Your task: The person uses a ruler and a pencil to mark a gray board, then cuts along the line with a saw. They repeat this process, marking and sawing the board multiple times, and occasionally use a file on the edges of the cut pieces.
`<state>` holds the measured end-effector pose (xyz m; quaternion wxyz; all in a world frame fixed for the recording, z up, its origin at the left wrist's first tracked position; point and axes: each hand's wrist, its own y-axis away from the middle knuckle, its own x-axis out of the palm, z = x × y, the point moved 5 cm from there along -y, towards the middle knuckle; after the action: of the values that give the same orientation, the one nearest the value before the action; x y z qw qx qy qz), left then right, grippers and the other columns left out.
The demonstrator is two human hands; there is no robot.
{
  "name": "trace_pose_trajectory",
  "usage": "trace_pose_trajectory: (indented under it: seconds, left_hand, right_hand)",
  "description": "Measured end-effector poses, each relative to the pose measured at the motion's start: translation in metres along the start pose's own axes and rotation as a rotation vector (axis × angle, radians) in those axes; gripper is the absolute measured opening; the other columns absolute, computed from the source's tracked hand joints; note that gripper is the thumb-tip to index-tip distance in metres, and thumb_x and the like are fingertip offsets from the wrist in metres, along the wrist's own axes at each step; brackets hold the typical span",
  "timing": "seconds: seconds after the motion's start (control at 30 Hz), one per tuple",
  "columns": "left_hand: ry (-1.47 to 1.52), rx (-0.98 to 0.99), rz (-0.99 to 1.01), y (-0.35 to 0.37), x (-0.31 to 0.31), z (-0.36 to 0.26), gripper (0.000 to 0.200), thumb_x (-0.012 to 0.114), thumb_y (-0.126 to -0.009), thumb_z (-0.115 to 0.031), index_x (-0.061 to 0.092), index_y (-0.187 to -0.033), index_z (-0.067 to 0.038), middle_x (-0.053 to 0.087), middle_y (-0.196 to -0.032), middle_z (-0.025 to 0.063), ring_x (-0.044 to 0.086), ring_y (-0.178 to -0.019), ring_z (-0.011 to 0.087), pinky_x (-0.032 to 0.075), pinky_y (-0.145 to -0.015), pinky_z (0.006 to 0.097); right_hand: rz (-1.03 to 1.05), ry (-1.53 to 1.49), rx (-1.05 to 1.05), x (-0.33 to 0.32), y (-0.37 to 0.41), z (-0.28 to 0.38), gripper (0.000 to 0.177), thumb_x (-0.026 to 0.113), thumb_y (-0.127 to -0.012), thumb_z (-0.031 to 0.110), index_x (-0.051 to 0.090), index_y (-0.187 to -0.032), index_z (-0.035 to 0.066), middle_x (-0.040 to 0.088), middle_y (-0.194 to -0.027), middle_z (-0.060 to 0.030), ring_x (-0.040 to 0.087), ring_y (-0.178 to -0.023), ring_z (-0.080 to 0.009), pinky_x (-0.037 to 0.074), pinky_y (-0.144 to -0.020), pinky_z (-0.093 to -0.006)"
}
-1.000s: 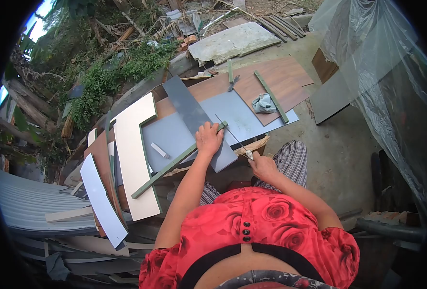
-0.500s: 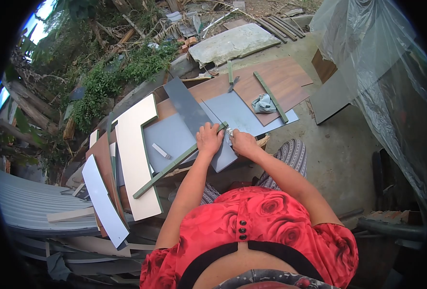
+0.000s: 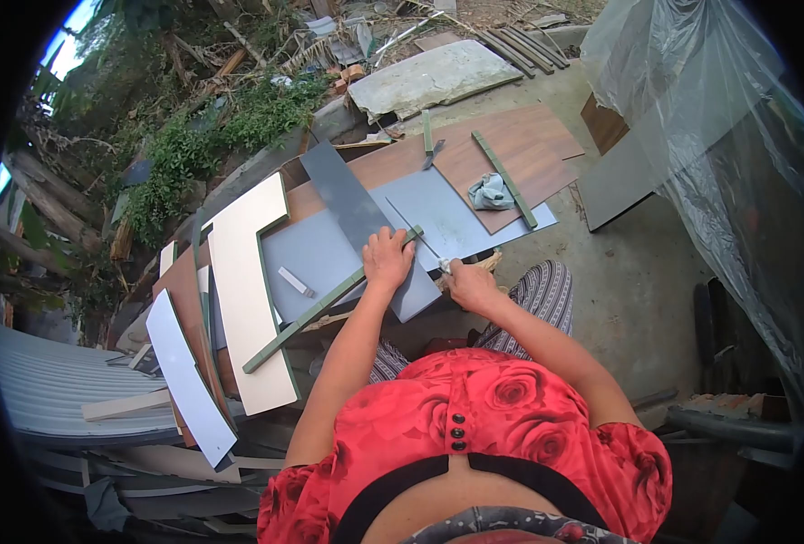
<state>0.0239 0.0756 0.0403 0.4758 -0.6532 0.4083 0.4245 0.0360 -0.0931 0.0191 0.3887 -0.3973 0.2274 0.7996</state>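
My left hand (image 3: 387, 259) grips a long green wooden strip (image 3: 316, 313) near its far end, on a dark grey board (image 3: 352, 195). The strip runs slantwise down to the left, over a cream-coloured cut panel (image 3: 248, 281). My right hand (image 3: 473, 286) is closed round the white-wrapped handle of a thin, narrow-bladed saw (image 3: 417, 229). Its dark blade points away to the upper left, crossing right at the strip's end, just beyond my left fingers.
A small white block (image 3: 295, 282) lies on a blue-grey sheet (image 3: 302, 249). Further right, a crumpled cloth (image 3: 491, 192) and another green strip (image 3: 504, 179) rest on a brown wood-grain panel (image 3: 547, 150). Clear plastic sheeting (image 3: 692, 118) hangs at the right.
My right hand has drawn the saw back toward my body and slightly right, sliding its blade along the strip's end. My left hand stays on the strip.
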Motion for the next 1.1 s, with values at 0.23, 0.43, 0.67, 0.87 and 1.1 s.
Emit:
trace_pose_trajectory:
  seconds: [0.23,0.43,0.67,0.87,1.1]
  left_hand:
    - [-0.019,-0.017,0.008,0.0,0.001,0.0,0.025,0.061,-0.08,-0.032,0.06,-0.098,-0.015,0.05,-0.09,0.0069,0.051,-0.088,0.0266,0.041,-0.075,0.0417]
    - [-0.004,-0.017,0.028,-0.001,0.002,0.001,0.025,0.061,-0.079,-0.032,0.06,-0.098,-0.015,0.05,-0.092,0.007,0.051,-0.089,0.0265,0.041,-0.075,0.0414]
    - [-0.002,-0.041,0.019,-0.001,0.002,0.002,0.026,0.062,-0.079,-0.031,0.061,-0.099,-0.015,0.05,-0.092,0.0067,0.051,-0.09,0.0264,0.041,-0.075,0.0414]
    - [-0.008,-0.018,0.048,0.002,0.001,-0.002,0.026,0.061,-0.079,-0.032,0.06,-0.1,-0.015,0.05,-0.093,0.0064,0.051,-0.091,0.026,0.04,-0.077,0.0412]
    - [-0.001,-0.057,0.062,0.002,0.002,-0.003,0.026,0.061,-0.08,-0.032,0.06,-0.1,-0.016,0.051,-0.094,0.0064,0.051,-0.092,0.0261,0.04,-0.077,0.0415]
  right_hand:
    - [-0.016,-0.022,0.024,0.001,0.005,0.002,0.026,0.05,-0.088,0.026,0.049,-0.091,-0.001,0.061,-0.071,-0.0245,0.061,-0.071,-0.043,0.047,-0.065,-0.0527]
    - [0.065,-0.08,0.104,-0.013,0.093,-0.038,0.027,0.052,-0.088,0.029,0.048,-0.088,0.002,0.06,-0.069,-0.0234,0.06,-0.071,-0.0424,0.046,-0.063,-0.0514]
    - [0.117,-0.093,0.127,-0.018,0.089,-0.027,0.029,0.051,-0.088,0.031,0.05,-0.087,0.001,0.061,-0.075,-0.0238,0.059,-0.075,-0.0429,0.044,-0.066,-0.0512]
    - [0.022,-0.064,0.046,0.0,0.005,-0.003,0.031,0.05,-0.088,0.029,0.052,-0.09,-0.002,0.062,-0.078,-0.025,0.061,-0.078,-0.0427,0.046,-0.07,-0.0513]
    - [0.003,-0.046,0.057,0.001,0.029,-0.005,0.03,0.049,-0.089,0.029,0.052,-0.09,-0.001,0.062,-0.077,-0.0247,0.061,-0.076,-0.0432,0.046,-0.07,-0.0522]
